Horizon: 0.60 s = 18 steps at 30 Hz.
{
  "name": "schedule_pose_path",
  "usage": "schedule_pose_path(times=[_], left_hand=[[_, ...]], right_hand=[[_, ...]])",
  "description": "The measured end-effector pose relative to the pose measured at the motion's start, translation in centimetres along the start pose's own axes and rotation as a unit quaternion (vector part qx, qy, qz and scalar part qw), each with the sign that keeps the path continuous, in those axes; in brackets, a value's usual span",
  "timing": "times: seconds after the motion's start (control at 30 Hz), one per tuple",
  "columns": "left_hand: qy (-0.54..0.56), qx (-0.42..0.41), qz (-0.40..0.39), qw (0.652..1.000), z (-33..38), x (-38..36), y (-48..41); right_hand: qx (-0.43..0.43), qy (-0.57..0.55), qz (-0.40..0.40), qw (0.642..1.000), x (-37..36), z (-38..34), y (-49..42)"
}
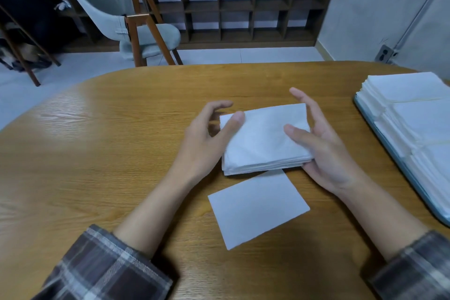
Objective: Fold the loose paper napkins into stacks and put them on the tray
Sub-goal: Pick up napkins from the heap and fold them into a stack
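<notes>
Napkin stack (pixel 265 139) is mid-surface, held between both hands, a touch right of centre and well back from the near edge.

Left to right: the left hand (pixel 209 134) comes in from a plaid sleeve (pixel 104 268) at the near-left corner. Its grip is narrow, holding the stack's left end, with the thumb on top at the far-left corner and the fingers curled round the edge behind it. Probably a brace, so the sheets don't slide while the edges get squared.

The stack looks several folded sheets thick, layers showing along its near side, and it is skewed to the surface edge. Can't tell if it is lifted or resting. Its near edge overlaps the far corner of a single folded napkin (pixel 258 207), which lies flat nearer the near edge. That one likely goes on top next, or starts a new pile.

The right hand (pixel 323 143) holds the stack's right end. The thumb is laid on top, the near-right corner sits against the palm, and the fingers run fairly straight along the right side. That suits tamping the side flush and then carrying.

The tray (pixel 442 209) is at the right edge, well apart from the hands, already carrying several rows of finished stacks (pixel 414 95). Judgement: the task is well along, and this stack is nearly ready to go over.
</notes>
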State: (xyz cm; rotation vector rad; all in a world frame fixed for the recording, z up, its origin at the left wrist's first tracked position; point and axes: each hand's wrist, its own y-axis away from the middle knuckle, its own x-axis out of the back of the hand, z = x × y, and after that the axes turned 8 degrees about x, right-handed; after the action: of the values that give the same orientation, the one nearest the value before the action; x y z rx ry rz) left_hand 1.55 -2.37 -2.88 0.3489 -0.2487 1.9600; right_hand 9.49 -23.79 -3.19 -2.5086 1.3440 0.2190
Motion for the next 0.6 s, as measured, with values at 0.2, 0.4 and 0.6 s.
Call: schedule_pose_path(times=[0.2, 0.4, 0.6], left_hand=[[0.023, 0.02, -0.065, 0.997, 0.2, -0.2, 0.4], [-0.106, -0.056, -0.013, 0.993, -1.0, -0.3, 0.1], [-0.216, -0.242, -0.002, 0.946, -1.1, -0.7, 0.5]], right_hand=[[-0.012, 0.069, -0.02, 0.997, 0.4, 0.5, -0.1], [0.023, 0.158, -0.079, 0.984, 0.8, 0.6, 0.0], [0.1, 0.329, 0.031, 0.938, 1.5, 1.3, -0.6]])
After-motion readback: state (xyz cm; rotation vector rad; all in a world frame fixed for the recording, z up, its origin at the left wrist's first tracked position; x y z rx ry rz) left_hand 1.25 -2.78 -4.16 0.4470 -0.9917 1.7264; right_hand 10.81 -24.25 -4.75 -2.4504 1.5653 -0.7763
